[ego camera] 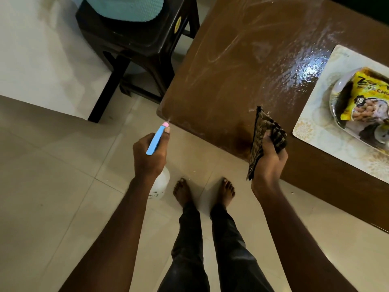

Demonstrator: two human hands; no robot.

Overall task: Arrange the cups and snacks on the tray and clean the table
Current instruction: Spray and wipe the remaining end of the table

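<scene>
The left hand (150,157) wraps a spray bottle (156,142), fingers curled round its neck and trigger, its pale body hanging below the fist. The blue head runs lengthwise from 7 o'clock up to 1 o'clock, pink nozzle at the far end aiming at the near corner of the table (221,85). A faint mist shows just off the nozzle. The bottle looks light and rigid, and likely slick if wet, so the neck is the sensible place to hold it.

The right hand (270,159) clutches a dark patterned cloth (263,140), fingers pressed together around a bunched wad of it, over the table's near edge. The cloth is soft and limp: part sticks up towards 12 o'clock, part droops towards 6. Its long axis runs nearly straight up and down the view. It will flop unless spread flat under the palm.

The tabletop glistens with droplets and smeary streaks towards 2 o'clock. At 3 o'clock the tray (311,127) sits on the table, carrying a yellow snack packet (364,95) on a shiny plate. I cannot make out cups clearly.
</scene>
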